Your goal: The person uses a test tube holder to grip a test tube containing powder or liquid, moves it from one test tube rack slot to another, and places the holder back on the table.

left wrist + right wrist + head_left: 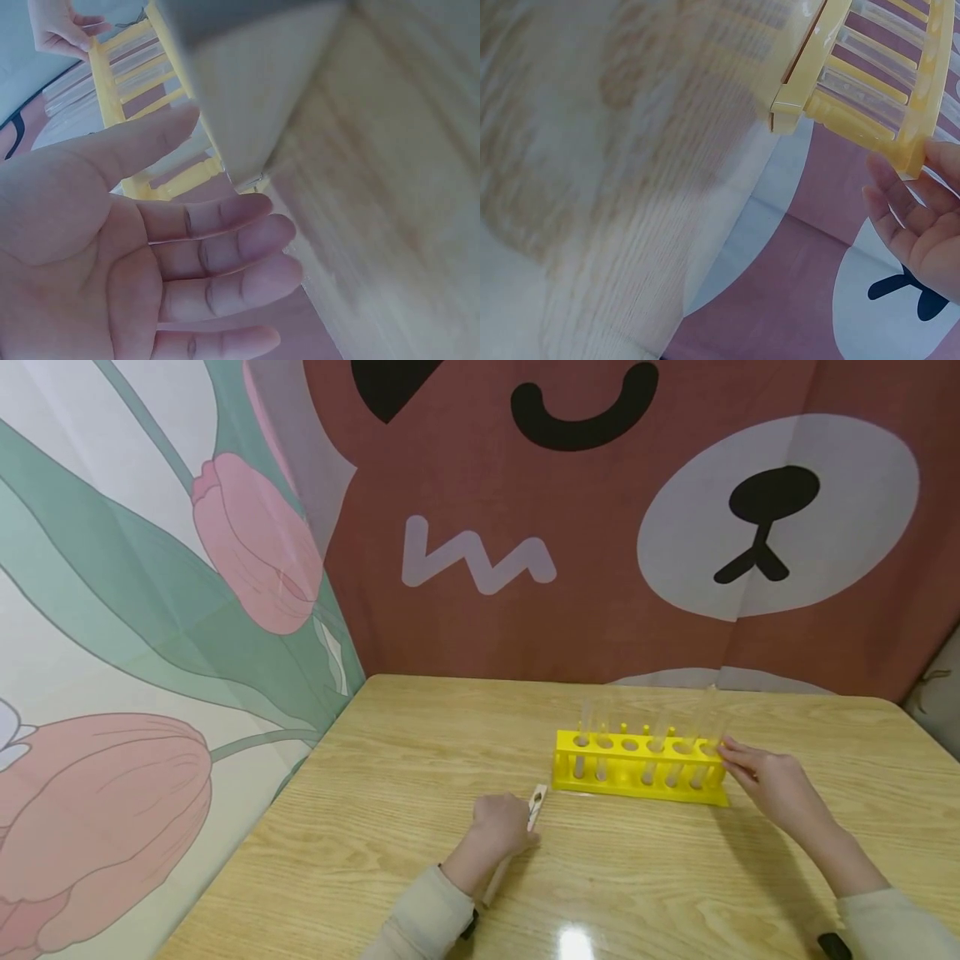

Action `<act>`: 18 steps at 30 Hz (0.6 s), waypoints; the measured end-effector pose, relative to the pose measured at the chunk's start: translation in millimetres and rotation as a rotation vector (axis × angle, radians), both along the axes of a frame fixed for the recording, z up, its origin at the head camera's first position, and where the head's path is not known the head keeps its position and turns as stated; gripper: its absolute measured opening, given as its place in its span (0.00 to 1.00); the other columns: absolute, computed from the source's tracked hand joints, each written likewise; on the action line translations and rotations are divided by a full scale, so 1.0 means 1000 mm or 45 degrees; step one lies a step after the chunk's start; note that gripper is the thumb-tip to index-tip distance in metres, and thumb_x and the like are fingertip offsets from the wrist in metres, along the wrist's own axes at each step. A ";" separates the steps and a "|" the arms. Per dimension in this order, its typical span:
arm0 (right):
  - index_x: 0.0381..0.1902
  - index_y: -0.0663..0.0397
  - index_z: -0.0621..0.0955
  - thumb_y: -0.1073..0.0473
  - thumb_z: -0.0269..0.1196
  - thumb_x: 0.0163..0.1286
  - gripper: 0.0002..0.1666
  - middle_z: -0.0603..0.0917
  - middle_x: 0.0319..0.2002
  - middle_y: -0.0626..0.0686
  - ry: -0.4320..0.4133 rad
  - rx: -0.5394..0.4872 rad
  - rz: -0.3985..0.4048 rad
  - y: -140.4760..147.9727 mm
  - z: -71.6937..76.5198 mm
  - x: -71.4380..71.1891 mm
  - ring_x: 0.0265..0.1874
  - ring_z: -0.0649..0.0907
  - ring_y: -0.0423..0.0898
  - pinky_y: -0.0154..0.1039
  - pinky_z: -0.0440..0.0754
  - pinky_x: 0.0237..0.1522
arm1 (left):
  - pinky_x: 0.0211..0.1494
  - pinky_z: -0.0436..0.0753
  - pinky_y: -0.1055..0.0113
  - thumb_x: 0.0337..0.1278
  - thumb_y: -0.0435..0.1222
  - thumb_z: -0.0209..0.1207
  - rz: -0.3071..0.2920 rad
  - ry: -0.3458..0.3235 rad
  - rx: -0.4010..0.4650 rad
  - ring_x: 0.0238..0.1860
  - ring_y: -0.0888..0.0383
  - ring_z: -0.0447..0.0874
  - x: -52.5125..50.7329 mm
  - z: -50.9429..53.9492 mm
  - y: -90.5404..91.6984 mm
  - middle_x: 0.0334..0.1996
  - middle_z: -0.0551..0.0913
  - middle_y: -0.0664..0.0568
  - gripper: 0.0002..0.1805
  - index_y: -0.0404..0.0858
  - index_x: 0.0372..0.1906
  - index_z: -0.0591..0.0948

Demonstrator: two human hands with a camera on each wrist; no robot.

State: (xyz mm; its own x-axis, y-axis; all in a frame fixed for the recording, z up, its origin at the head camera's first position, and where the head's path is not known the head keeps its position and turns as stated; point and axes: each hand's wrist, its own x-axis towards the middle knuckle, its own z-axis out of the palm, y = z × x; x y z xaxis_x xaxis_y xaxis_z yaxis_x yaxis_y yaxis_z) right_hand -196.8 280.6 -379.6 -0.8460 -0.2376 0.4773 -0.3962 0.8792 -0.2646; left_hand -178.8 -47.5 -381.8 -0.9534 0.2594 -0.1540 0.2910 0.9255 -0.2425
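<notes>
A yellow test tube rack (637, 792) stands on the wooden table, with several clear test tubes (708, 710) upright in its holes. My right hand (780, 787) holds the rack's right end, the thumb and fingers about its upper corner in the right wrist view. To the front left of the rack is a wooden test tube clamp (537, 797), partly covered by my left hand (501, 827) in the head view. The left wrist view shows that palm (67, 232) with its fingers extended beside the clamp, not curled round it.
The light wood table (390, 760) reaches back to a hanging cloth (480, 635) printed with a bear and tulips. Short yellow pegs (646, 729) rise along the rack's back edge. A glare spot shows near the table's front.
</notes>
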 end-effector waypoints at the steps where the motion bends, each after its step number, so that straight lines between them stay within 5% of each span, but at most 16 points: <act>1: 0.43 0.75 0.76 0.72 0.62 0.54 0.17 0.74 0.46 0.71 -0.001 0.000 -0.001 0.000 0.000 0.000 0.40 0.76 0.67 0.51 0.76 0.30 | 0.17 0.61 0.71 0.46 0.60 0.55 0.005 -0.008 -0.016 0.13 0.63 0.59 0.000 0.000 0.001 0.11 0.66 0.57 0.26 0.43 0.13 0.69; 18: 0.42 0.75 0.77 0.73 0.63 0.52 0.18 0.74 0.45 0.71 0.052 -0.001 0.029 0.001 -0.002 0.001 0.36 0.78 0.65 0.47 0.77 0.26 | 0.16 0.67 0.70 0.47 0.62 0.53 0.020 -0.019 -0.092 0.12 0.63 0.60 -0.001 -0.004 0.004 0.11 0.66 0.56 0.27 0.42 0.15 0.73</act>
State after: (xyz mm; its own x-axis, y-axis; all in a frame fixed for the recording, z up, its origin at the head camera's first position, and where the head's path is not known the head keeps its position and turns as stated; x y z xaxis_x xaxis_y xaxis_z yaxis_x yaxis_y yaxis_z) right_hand -195.9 281.5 -381.4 -0.8202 -0.2562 0.5114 -0.4267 0.8695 -0.2488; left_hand -180.1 -43.8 -386.0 -0.9547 0.2324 -0.1859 0.2809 0.9101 -0.3046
